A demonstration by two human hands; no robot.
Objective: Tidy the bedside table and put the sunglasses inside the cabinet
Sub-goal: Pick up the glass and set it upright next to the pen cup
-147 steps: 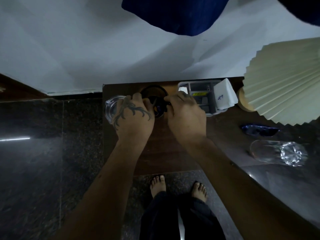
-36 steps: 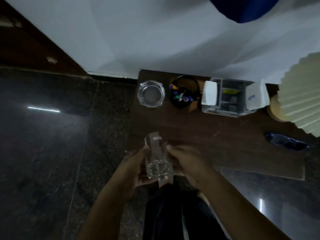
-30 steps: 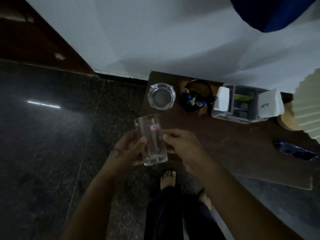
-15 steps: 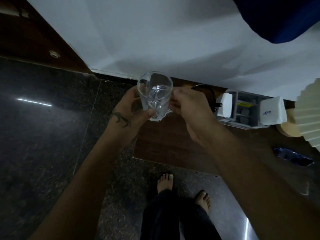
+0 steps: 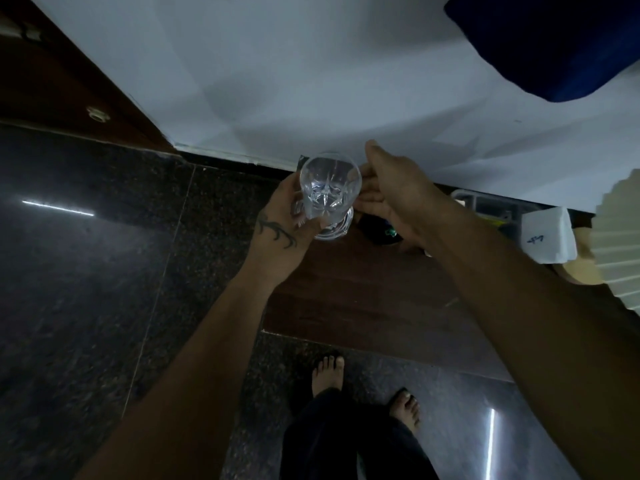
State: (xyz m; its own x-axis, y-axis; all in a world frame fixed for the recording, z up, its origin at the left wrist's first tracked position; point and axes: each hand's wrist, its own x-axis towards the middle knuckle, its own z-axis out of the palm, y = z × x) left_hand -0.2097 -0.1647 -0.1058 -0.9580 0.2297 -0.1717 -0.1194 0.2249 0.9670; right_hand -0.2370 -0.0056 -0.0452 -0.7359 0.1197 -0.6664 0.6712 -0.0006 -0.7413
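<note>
Held the glass (image 5: 329,192) upright in the left hand (image 5: 282,225) grip (right hand (image 5: 398,192) loose beside), needed lowering gently onto the surface (image 5: 363,299) below.

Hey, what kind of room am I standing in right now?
Most likely a bedroom, possibly a hotel room. A small wooden bedside table stands against the white wall, with a pleated lampshade at its right end. Your left hand holds a drinking glass over it, above a polished dark stone floor.
</note>
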